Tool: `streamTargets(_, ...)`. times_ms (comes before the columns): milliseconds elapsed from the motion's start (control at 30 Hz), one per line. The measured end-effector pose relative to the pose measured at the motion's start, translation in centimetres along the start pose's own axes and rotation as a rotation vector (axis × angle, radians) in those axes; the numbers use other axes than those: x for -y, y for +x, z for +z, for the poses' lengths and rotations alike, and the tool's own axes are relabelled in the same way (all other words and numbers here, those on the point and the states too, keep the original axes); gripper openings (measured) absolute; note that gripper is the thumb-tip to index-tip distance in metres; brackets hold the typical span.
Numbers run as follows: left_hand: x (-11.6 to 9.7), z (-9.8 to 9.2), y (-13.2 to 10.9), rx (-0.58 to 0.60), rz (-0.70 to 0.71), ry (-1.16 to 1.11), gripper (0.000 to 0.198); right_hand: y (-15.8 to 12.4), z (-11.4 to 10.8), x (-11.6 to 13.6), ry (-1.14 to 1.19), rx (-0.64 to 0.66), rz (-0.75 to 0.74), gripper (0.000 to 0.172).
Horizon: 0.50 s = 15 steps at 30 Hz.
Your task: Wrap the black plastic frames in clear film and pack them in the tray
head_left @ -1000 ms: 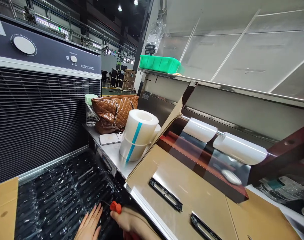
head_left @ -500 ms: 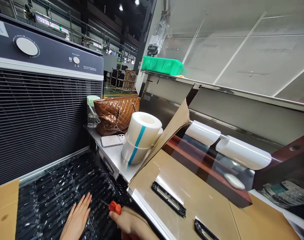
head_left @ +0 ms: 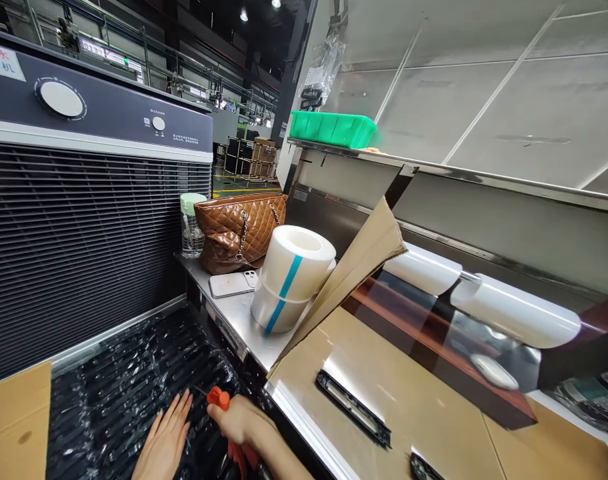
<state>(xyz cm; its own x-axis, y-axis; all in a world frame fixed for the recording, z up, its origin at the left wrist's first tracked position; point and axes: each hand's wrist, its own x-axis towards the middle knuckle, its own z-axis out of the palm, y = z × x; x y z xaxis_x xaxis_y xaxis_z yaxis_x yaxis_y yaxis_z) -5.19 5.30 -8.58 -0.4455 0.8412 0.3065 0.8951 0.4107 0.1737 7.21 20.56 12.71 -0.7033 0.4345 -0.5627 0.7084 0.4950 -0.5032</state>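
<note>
My left hand (head_left: 165, 443) lies flat with its fingers apart on clear plastic film (head_left: 134, 393) wrapped over a black slatted panel, holding nothing. My right hand (head_left: 237, 420) grips a red-handled tool (head_left: 219, 398) just to the right of it. A thin metal tip points left from the tool toward the film, and more red shows below my palm. The lower end of the tool is partly hidden by my hand and the frame edge, so I cannot tell its exact kind.
A steel counter (head_left: 239, 320) carries two stacked film rolls, a phone and a quilted brown bag. A cardboard sheet (head_left: 344, 273) leans over a steel surface with black slotted fittings. A dark grilled machine (head_left: 84, 200) stands left.
The view has turned slightly left, shifting the scene right. My right hand has moved up and left, tilting the tool and showing more red below it. My left hand has shifted slightly.
</note>
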Motion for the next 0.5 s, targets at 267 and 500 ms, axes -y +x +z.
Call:
streamTargets(267,0.4,0.8,-0.3,-0.051,0.025,0.031,0.046,2.7,-0.4,2.2,-0.054,0.027,0.013,0.051)
streamTargets(500,1.0,1.6,-0.3,-0.133,0.089,0.047,0.063,5.5,-0.4,3.1,-0.012,0.020,-0.018,0.051)
